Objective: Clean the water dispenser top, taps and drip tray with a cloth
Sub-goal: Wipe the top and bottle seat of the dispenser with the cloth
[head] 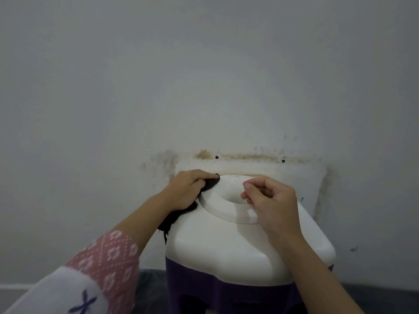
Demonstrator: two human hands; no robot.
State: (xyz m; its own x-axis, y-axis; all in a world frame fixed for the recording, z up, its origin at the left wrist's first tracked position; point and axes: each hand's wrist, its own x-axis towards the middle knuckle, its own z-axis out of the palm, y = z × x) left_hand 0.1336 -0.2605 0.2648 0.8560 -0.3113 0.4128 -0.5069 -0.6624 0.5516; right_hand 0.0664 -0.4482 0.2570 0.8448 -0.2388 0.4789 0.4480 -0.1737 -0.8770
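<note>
The water dispenser's white top (226, 241) fills the lower middle, with a round raised collar and a hollow (231, 196) at its centre. Its body below is dark purple (204, 288). My left hand (188, 189) is shut on a black cloth (179, 216), pressing it against the collar's far left rim; the cloth's tail hangs down the left side. My right hand (269, 200) hovers over the collar's right side, fingers loosely curled, thumb and forefinger nearly touching, holding nothing. Taps and drip tray are out of sight.
A pale wall (204, 75) stands directly behind the dispenser, with brown stains and two small dark holes (217, 157) just above the top. Dark floor (149, 291) shows to either side of the body.
</note>
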